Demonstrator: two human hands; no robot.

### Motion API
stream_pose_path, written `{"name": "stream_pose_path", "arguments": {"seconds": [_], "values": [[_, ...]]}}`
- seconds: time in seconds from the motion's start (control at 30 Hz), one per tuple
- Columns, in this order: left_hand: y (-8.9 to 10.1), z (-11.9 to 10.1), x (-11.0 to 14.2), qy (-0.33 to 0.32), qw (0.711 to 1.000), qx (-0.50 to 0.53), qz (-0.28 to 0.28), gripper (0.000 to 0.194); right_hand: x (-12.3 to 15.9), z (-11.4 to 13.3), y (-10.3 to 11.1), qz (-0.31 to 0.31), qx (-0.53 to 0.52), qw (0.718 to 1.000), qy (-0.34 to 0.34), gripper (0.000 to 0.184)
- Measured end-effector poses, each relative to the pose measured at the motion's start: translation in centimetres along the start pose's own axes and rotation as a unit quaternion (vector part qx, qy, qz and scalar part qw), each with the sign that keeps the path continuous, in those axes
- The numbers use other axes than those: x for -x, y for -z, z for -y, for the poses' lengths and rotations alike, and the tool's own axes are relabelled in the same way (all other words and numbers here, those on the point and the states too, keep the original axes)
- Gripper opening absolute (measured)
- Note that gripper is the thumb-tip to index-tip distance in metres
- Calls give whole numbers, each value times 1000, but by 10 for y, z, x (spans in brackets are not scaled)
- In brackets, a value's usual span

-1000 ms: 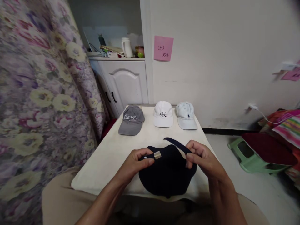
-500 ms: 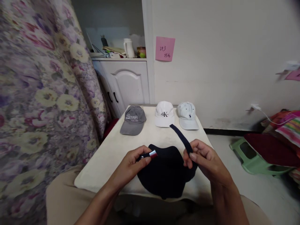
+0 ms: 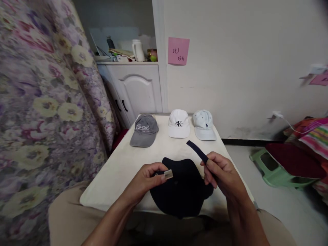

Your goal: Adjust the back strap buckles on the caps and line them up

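Observation:
A black baseball cap point(image 3: 179, 194) lies at the near edge of the table with its back strap undone. My left hand point(image 3: 148, 177) pinches the short strap end that carries a metal buckle point(image 3: 168, 174). Between the thumb and fingers of my right hand point(image 3: 220, 171) is the long dark strap point(image 3: 197, 150), its free end pointing up and to the left. Strap and buckle are apart. Farther back stand a grey cap point(image 3: 145, 131), a white cap point(image 3: 178, 124) and a pale blue cap point(image 3: 204, 125).
The caps rest on a table with a cream cover point(image 3: 115, 174). A floral curtain point(image 3: 51, 119) hangs close on the left. To the right is a green stool point(image 3: 269, 167) with a dark red top. A white cabinet point(image 3: 140, 89) and the wall stand behind.
The strap's free end has swung up, then dropped slightly, and my right hand now grips it closer to its tip. The buckle in my left hand has tilted and moved slightly down.

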State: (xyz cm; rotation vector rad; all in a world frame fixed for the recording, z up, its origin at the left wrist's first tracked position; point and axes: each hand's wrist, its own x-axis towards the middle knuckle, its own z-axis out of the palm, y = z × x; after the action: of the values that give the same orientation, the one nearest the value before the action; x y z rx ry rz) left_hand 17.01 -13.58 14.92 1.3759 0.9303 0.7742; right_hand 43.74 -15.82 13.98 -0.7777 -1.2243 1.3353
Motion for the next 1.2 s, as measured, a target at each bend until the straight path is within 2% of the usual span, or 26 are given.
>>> {"name": "stream_pose_path", "arguments": {"seconds": [0.2,0.43,0.57,0.7,0.9,1.03,1.2], "values": [[-5,3,-2,4,1000,21,13,30,6,10,-4,-24,-3,999,26,12],[-11,-10,6,-25,999,-34,-9,21,12,10,-11,-31,82,996,-33,17],[-14,-13,8,-22,999,-44,-7,22,10,15,-25,-28,146,989,-15,11],[-14,-8,6,-31,999,-25,0,21,8,16,-34,-12,166,986,-5,11],[-13,-4,3,-25,1000,-5,0,18,10,13,-36,-19,140,990,-2,8],[-15,-5,2,-17,1000,-4,-4,18,10,15,-37,-22,192,981,23,4],[-16,-5,2,-26,1000,-10,-4,19,4,13,-41,6,209,978,12,7]]}}
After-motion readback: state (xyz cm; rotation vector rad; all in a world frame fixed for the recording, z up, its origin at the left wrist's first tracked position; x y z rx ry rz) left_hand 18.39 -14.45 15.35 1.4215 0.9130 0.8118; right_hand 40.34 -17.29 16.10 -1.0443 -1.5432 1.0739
